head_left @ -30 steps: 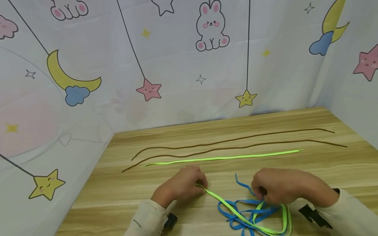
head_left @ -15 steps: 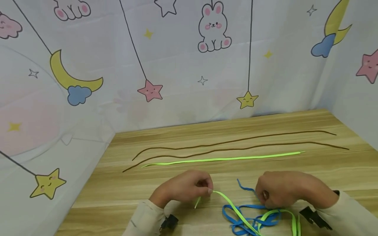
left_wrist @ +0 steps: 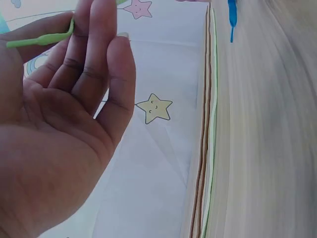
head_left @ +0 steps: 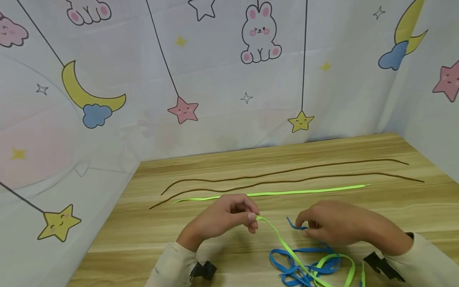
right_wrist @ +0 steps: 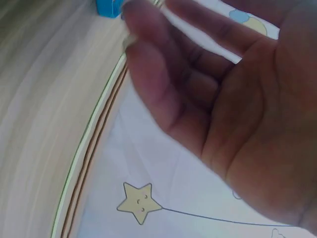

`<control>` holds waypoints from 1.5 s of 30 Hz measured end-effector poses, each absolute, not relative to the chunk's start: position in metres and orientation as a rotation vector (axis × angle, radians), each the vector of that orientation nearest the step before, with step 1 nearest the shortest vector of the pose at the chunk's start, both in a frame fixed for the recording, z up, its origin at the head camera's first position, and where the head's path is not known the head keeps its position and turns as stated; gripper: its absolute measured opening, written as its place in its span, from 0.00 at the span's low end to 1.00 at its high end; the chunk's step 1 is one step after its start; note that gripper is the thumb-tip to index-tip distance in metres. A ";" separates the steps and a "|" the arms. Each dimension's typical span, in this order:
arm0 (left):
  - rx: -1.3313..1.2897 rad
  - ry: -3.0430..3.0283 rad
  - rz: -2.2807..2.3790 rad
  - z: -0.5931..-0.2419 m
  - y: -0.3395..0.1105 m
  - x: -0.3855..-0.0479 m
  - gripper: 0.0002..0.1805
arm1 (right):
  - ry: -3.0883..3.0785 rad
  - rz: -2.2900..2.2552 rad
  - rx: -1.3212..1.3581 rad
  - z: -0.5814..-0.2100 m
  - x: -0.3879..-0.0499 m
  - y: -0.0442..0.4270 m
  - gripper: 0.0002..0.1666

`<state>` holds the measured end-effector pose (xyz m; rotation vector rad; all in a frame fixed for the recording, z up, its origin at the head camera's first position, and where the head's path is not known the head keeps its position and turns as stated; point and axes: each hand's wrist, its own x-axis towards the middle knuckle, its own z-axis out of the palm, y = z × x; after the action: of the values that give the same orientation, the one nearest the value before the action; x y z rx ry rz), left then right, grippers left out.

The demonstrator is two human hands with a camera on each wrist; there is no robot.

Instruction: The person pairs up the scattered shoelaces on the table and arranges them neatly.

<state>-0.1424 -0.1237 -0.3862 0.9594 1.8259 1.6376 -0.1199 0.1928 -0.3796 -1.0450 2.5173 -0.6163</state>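
My left hand [head_left: 220, 217] pinches a neon green flat shoelace [head_left: 283, 241] near one end, a little above the table. Its tipped end [left_wrist: 39, 41] sticks out past the thumb in the left wrist view. My right hand [head_left: 335, 223] has its thumb and fingertips at a blue flat shoelace [head_left: 276, 259], close to the short free end pointing away from me. Just how the fingertips grip there is partly hidden; part of the blue lace [right_wrist: 108, 7] shows beside them in the right wrist view. Green and blue lie tangled in loops between and below the hands.
Behind the hands another green shoelace [head_left: 305, 191] lies stretched straight across the wooden table [head_left: 118, 235]. Beyond it two thin brown laces [head_left: 287, 170] [head_left: 322, 177] run roughly parallel. A white printed cloth [head_left: 215, 79] hangs behind and at both sides.
My left hand has lifted and turned, drawing the green lace up from the tangle. The right hand has shifted slightly away from me and its fingers have loosened from a tighter curl.
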 end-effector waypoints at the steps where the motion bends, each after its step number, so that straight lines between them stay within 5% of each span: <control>1: 0.956 1.820 1.654 -0.386 -0.124 -0.142 0.09 | 2.488 -0.659 -1.067 -0.380 -0.120 0.192 0.13; 37: 0.762 1.949 1.942 -0.382 -0.129 -0.145 0.09 | 1.915 -0.950 -1.454 -0.369 -0.097 0.170 0.05; 45: 0.751 1.962 1.964 -0.383 -0.129 -0.146 0.09 | 1.821 -1.092 -1.508 -0.361 -0.097 0.179 0.14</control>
<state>-0.1464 -0.1290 -0.3831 0.7510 1.9624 1.9645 -0.0974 0.1793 -0.3607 -1.5075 1.8212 -1.0916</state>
